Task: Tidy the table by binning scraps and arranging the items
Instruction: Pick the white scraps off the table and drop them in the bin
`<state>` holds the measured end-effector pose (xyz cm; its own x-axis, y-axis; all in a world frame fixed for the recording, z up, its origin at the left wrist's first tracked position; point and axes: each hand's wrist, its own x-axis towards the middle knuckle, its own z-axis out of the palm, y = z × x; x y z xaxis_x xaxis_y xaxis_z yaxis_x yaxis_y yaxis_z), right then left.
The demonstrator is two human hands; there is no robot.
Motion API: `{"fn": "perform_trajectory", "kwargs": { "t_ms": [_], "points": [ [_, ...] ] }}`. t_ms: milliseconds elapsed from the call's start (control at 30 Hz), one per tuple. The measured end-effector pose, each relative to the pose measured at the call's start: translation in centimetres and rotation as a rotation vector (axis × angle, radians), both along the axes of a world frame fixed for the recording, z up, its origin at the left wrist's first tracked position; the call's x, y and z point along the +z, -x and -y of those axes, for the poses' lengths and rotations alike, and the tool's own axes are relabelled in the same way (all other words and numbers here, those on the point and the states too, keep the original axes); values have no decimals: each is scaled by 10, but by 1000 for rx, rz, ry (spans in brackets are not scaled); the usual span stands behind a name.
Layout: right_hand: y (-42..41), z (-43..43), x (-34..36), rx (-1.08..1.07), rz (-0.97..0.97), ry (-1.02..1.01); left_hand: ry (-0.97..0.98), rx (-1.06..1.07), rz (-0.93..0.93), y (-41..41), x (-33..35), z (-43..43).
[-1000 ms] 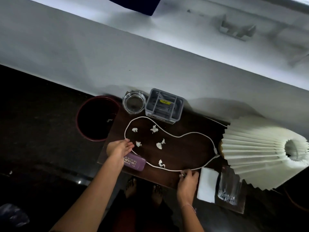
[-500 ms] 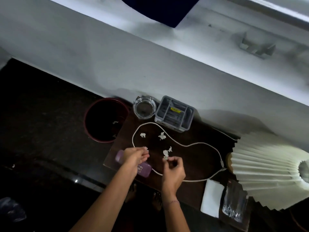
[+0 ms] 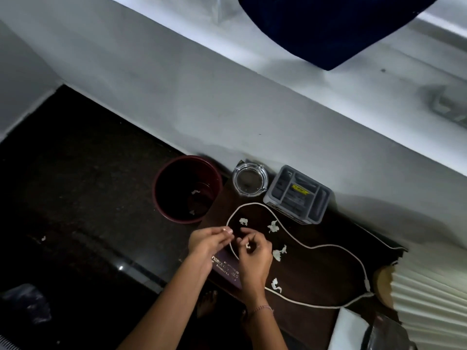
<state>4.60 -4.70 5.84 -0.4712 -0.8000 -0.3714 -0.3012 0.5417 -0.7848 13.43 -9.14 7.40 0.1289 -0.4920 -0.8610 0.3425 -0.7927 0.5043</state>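
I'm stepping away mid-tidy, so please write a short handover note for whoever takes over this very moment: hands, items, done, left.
Right hand: pinches a paper scrap over the table.
Left hand: beside it, over the purple case; whether its grip holds anything is unclear.
Done: two binned scraps lie in the bin, left of the table.
Left: four loose scraps lie inside the cord loop; bin them and the held one, then arrange cord, case, ashtray and organiser.

Dim, underexposed – brighter wall, soft edges
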Motion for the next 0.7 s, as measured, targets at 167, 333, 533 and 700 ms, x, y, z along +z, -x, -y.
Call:
{"fn": "perform_trajectory", "kwargs": {
  "t_ms": [167, 333, 533, 700],
  "points": [
    [-7, -1, -8, -82, 23, 8, 57, 87, 144, -41, -5, 42],
    [-6, -8, -19, -106, 45, 3, 101, 122, 204, -71, -12, 86],
    [3, -10, -22, -141, 50, 44, -26, 24, 316, -86, -28, 108],
    [18, -14, -26, -195, -35, 39, -50, 40, 383, -81, -30, 103]
  ]
}}
